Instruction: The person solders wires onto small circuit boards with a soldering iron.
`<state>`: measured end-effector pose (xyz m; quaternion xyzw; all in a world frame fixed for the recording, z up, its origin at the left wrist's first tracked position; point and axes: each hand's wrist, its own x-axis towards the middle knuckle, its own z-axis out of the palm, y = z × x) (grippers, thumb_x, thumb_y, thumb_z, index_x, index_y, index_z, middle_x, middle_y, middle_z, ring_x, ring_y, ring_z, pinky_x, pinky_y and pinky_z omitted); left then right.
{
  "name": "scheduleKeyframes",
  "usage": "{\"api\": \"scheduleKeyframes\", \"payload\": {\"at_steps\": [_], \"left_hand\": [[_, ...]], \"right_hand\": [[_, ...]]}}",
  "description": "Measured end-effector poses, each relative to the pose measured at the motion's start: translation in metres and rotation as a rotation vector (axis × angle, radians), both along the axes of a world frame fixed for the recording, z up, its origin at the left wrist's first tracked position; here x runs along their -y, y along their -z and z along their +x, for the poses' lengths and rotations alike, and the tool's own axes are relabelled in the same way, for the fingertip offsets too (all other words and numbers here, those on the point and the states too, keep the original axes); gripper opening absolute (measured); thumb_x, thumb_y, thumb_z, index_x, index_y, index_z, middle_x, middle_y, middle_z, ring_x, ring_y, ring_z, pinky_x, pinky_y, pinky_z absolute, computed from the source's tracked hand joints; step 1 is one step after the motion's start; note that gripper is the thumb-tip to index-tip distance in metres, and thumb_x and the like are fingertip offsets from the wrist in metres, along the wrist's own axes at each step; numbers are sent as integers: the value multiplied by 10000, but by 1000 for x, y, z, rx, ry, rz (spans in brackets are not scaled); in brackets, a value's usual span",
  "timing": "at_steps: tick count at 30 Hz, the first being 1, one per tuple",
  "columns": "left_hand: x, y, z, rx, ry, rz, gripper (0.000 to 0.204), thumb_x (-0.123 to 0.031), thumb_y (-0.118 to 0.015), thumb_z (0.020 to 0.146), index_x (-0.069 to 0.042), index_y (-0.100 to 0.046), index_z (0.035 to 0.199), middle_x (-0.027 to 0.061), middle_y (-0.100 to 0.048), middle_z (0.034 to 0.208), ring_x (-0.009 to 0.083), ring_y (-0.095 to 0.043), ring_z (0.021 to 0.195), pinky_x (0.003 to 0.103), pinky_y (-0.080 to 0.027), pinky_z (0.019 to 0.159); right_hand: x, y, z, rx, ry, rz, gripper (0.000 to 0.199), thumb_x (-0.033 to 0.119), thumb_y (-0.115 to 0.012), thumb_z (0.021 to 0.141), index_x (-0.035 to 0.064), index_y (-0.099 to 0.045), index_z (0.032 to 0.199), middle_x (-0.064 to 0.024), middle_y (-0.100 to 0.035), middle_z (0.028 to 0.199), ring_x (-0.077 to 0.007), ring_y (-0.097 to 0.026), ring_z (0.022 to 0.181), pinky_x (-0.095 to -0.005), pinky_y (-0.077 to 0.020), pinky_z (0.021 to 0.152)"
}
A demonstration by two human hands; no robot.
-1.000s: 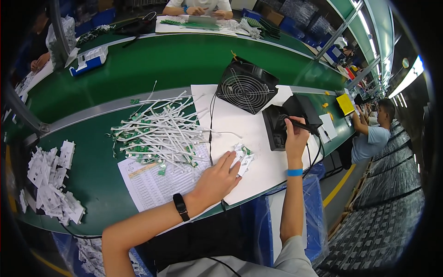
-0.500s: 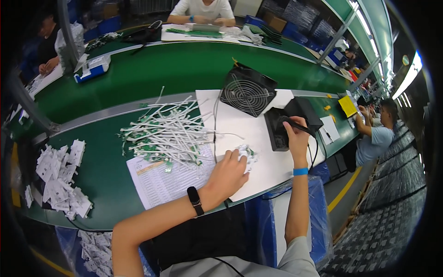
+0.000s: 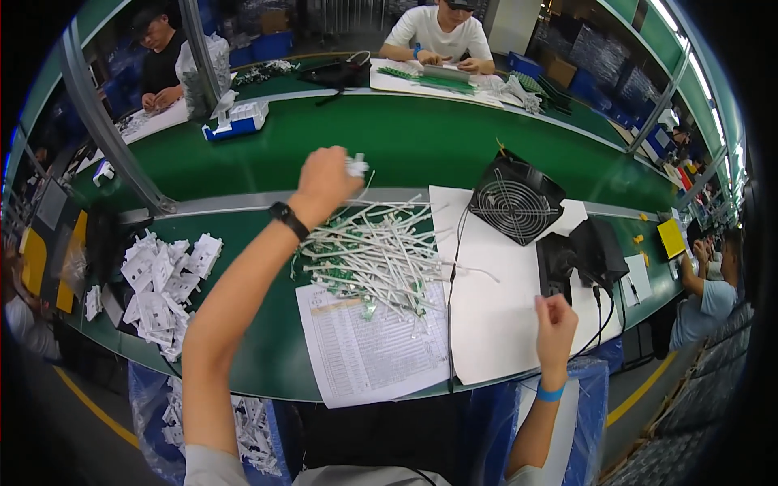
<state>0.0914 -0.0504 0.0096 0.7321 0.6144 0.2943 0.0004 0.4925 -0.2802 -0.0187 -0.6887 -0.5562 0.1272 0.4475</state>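
Note:
My left hand is stretched out over the bench's far edge, closed on a small white plastic part. Below it spreads a heap of white cables with small green boards. My right hand hovers over the right side of the white board, fingers curled together and nothing visible in them. Just beyond it, a black corded handheld tool rests at a black stand. A printed sheet lies partly under the cables.
A black fan with a wire guard stands behind the white board, near a black box. White plastic housings are piled at left; more fill a blue bin below. Beyond the green conveyor belt, people work.
My left hand has swung up and left from the white board, carrying the white part. My right hand has let go of the corded tool and drawn back. The view has shifted left.

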Motion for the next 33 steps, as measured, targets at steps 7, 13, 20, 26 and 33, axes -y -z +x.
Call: {"api": "scheduleKeyframes", "payload": {"at_steps": [7, 13, 20, 26, 33], "left_hand": [[-100, 88, -81, -119, -577, 352, 834, -584, -610, 919, -107, -365, 1557, 317, -242, 1605, 478, -303, 1463, 648, -266, 1150], [-46, 32, -125, -409, -379, 252, 908, -644, -548, 919, -171, -223, 1622, 252, -108, 1668, 456, -139, 1525, 677, -53, 1186], [50, -64, -152, -695, -270, -526, 691, -584, -749, 786, -19, -703, 1181, 242, -668, 1225, 396, -615, 1196, 653, -272, 1126], [121, -38, -226, -494, -250, -857, 777, -629, -833, 654, -10, -747, 1116, 202, -715, 1168, 406, -635, 1164, 481, -522, 984], [127, 16, -235, -501, -427, -706, 699, -631, -771, 715, -45, -761, 1097, 167, -715, 1162, 383, -522, 1217, 449, -432, 991]], "right_hand": [[-18, -37, -102, -56, -484, -72, 187, 110, -774, 877, -7, -642, 815, -74, -611, 644, -139, -536, 533, -285, -420, 519], [-108, -65, -212, 123, -842, -40, 266, 184, -753, 878, -6, -624, 1013, -109, -641, 783, -220, -609, 694, -355, -474, 635], [-232, 30, -284, 908, -610, 245, 207, 63, -711, 767, 19, -668, 964, -189, -663, 978, -356, -681, 922, -443, -564, 798], [-241, 28, -304, 1128, -694, 269, 62, 54, -669, 784, 44, -697, 838, -135, -678, 852, -304, -714, 798, -409, -574, 694], [-213, -47, -307, 300, -551, 658, 63, 102, -675, 914, 57, -674, 959, -135, -717, 879, -321, -698, 712, -402, -534, 629]]}}
